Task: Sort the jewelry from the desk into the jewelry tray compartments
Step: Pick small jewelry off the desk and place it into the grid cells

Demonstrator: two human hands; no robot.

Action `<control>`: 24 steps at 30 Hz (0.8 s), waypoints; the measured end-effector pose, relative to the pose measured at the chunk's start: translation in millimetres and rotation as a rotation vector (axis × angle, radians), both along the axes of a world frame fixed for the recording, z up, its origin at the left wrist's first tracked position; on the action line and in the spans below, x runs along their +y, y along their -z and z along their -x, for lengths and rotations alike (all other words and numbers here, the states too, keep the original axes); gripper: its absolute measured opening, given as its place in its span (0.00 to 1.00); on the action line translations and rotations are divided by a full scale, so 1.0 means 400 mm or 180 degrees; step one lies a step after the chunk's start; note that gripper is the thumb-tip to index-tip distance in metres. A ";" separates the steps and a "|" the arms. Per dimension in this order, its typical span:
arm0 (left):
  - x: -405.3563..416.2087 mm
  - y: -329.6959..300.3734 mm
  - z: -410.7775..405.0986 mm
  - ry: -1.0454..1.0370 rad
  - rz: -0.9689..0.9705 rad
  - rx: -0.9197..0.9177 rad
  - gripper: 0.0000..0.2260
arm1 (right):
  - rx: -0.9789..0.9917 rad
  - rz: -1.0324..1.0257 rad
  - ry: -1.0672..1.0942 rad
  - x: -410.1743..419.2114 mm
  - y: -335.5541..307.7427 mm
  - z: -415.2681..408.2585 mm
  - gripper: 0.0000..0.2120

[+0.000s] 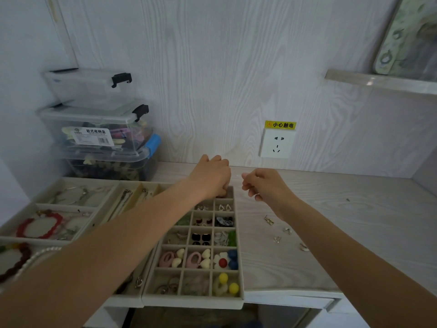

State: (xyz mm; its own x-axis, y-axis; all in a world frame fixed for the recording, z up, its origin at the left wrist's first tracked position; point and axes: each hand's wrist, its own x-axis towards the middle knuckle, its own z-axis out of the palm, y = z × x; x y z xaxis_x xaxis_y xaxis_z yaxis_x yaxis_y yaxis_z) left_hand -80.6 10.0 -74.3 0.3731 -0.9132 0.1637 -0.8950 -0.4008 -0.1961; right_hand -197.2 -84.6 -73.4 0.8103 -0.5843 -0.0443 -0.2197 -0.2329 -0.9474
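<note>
Left hand (212,177): fingers curled downward over the far right compartment of the grid tray (238,268); fingertips dip into that compartment. Whether the grip holds an item cannot be told, as the fingertips are hidden by the back of the hand.

Right hand (262,184): raised above the surface (343,209), just right of the tray's far corner, fingers curled inward with thumb and forefinger drawn together. Something small and pale shows at the fingertips, but it is too small to identify; the state of this grip cannot be told.

Grid tray: beige, divided into small square compartments, most already occupied. Contents include pink oval earrings with cream hearts (189,259), a white flower piece with a red centre beside blue balls (225,260), yellow balls (228,284), dark square studs (201,237) and small silver earrings (224,207).

Unsorted jewelry: four small silver pieces (286,230) lie loose on the surface, right of the tray, below the right wrist.

Left of the grid tray: a narrow tray with chains (123,202), and a wide tray with a red bracelet (40,227) and a pearl strand (35,256).

Rear left: stacked clear storage boxes (101,129). Wall socket (277,143) with yellow warning label behind the right hand.
</note>
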 end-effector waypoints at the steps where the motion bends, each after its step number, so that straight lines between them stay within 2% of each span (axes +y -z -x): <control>1: 0.000 0.003 0.005 -0.0046 0.0010 -0.0114 0.06 | 0.0003 0.0001 -0.0001 0.001 0.000 0.000 0.11; 5: -0.002 0.012 0.021 -0.0219 0.0045 -0.0274 0.05 | 0.0098 -0.0025 0.0021 0.006 0.003 -0.004 0.10; 12: 0.025 -0.002 0.002 -0.0256 0.0320 0.0369 0.04 | 0.0253 -0.0114 0.0052 0.007 0.001 -0.006 0.08; 17: 0.026 -0.003 0.006 -0.0257 0.0304 0.0484 0.04 | 0.0279 -0.0079 0.0046 0.009 -0.002 -0.007 0.09; 21: 0.012 0.012 0.010 -0.0279 0.0288 0.0340 0.03 | 0.0259 0.0027 -0.0004 0.011 -0.003 0.000 0.09; 24: 0.018 0.007 0.006 -0.0270 0.0355 0.0497 0.05 | 0.0303 0.0149 0.0022 0.011 -0.005 0.001 0.09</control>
State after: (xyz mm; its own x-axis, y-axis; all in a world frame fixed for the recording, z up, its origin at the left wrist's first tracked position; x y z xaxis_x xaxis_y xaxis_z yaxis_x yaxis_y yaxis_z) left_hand -83.0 17.4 -77.2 0.4767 -0.8569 0.1963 -0.8731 -0.4875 -0.0077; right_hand -197.7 -80.4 -71.5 0.7997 -0.5931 -0.0935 -0.3100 -0.2745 -0.9103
